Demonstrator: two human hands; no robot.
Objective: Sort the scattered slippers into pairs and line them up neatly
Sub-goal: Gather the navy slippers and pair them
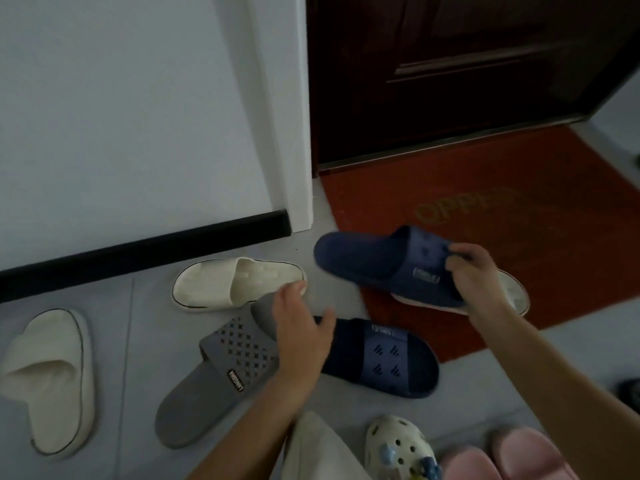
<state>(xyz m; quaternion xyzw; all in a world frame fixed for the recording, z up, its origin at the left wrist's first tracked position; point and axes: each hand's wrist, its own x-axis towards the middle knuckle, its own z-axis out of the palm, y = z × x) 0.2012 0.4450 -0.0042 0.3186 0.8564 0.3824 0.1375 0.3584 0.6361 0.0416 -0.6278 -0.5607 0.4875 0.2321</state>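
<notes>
My right hand (474, 271) grips the strap of a navy blue slipper (381, 265) and holds it lifted over the edge of the red doormat (450, 209). Its matching navy slipper (381, 358) lies on the grey floor just below. My left hand (301, 330) hovers with relaxed fingers over the heel of that slipper and the toe of a grey perforated slipper (214, 375). A cream slipper (228, 282) lies by the baseboard, and another cream slipper (52, 375) rests at the far left. A pale slipper (516, 292) peeks out from under my right hand.
A white clog with charms (398, 448) and two pink slippers (519, 455) sit at the bottom right. A white wall with a black baseboard (138, 247) runs on the left. A dark wooden door (467, 71) stands behind the mat.
</notes>
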